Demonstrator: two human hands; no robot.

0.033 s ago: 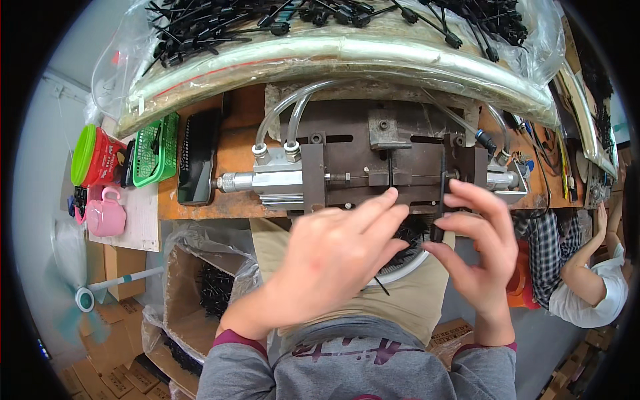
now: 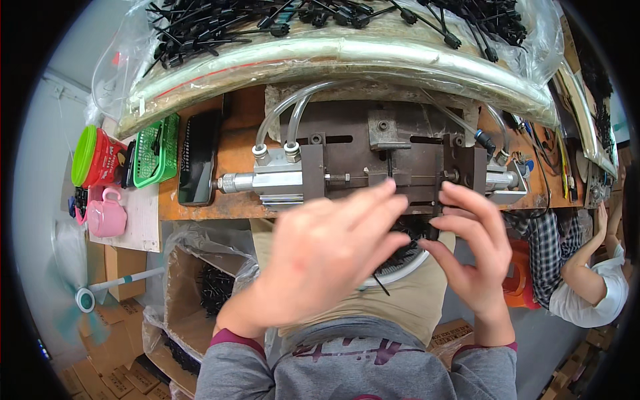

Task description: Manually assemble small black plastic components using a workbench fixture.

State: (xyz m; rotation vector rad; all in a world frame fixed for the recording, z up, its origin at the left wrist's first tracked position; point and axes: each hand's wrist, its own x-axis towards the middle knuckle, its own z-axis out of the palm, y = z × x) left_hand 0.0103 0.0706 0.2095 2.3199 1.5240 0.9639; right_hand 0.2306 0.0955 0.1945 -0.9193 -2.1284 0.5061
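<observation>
A brown metal clamping fixture (image 2: 427, 190) with a silver air cylinder (image 2: 277, 180) on its left stands in front of me. A thin black part (image 2: 390, 162) is upright in its middle slot. My left hand (image 2: 320, 243), slightly blurred, hovers over the fixture's front edge with fingers stretched and its fingertips close to that part. I cannot tell whether they touch it. At the fixture's right side, my right hand (image 2: 477, 247) pinches a slim black plastic rod (image 2: 435, 230) between thumb and fingers. Below the hands, a white-rimmed round container (image 2: 403, 270) with black parts is partly hidden.
Black stemmed parts (image 2: 267, 27) heap behind a plastic-wrapped rim (image 2: 333, 50). On the left are a phone (image 2: 199, 157), green basket (image 2: 157, 150) and pink cup (image 2: 107, 215). A lined box (image 2: 180, 267) stands below; another person (image 2: 593, 287) sits at right.
My left hand has moved slightly up over the slot. My right hand has shifted a little left, and the rod's upper end is lower.
</observation>
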